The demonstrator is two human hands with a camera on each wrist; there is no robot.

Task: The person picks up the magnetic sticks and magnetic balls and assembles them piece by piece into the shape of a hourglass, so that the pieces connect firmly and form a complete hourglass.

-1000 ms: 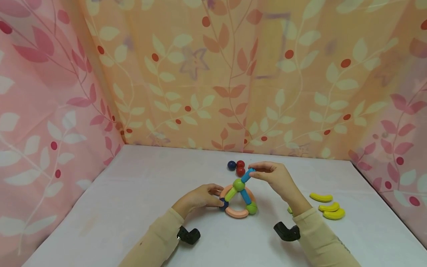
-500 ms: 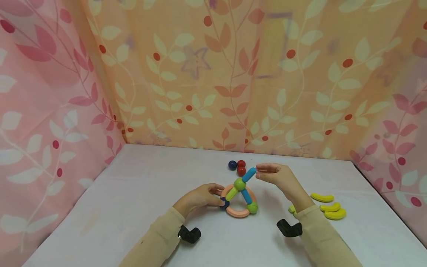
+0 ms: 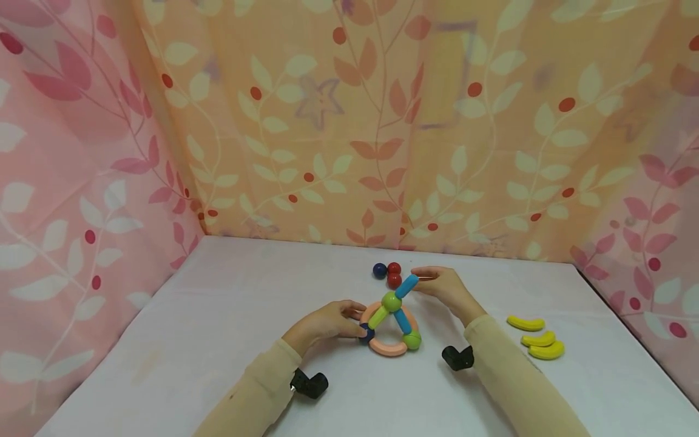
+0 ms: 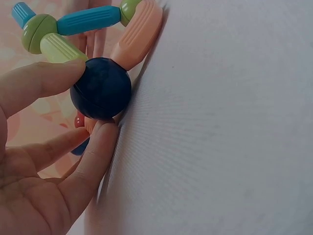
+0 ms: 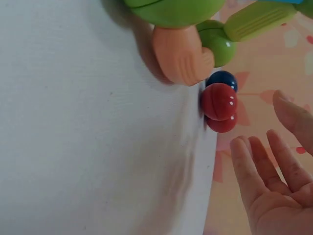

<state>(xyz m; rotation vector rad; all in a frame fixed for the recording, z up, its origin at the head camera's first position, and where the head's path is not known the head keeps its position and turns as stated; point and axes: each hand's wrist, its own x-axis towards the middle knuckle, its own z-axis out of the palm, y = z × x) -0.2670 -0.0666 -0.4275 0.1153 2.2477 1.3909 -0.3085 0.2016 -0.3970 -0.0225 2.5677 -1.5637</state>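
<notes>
A toy structure of balls and rods stands in the middle of the table, on a ring of peach curved pieces (image 3: pixel 388 348). My left hand (image 3: pixel 324 325) pinches its dark blue ball (image 4: pixel 101 89) between thumb and fingers. From there a light green rod (image 3: pixel 378 318) and a lower blue rod (image 3: pixel 403 321) meet at a green ball (image 3: pixel 391 301). An upper blue rod (image 3: pixel 406 286) slants up to the right from that ball. Beside its top end is my right hand (image 3: pixel 445 290), fingers spread and holding nothing in the right wrist view.
Two red balls (image 5: pixel 219 101) and a loose dark blue ball (image 3: pixel 379 271) lie together behind the structure. Several yellow curved pieces (image 3: pixel 546 351) lie at the right of the white table (image 3: pixel 164 340). Patterned cloth (image 3: pixel 306 152) hangs along the back and sides.
My right hand has let go of the upper blue rod, drawn back to the right, then moved left again toward the red balls. The rod stays on the green ball; my left hand keeps its place.
</notes>
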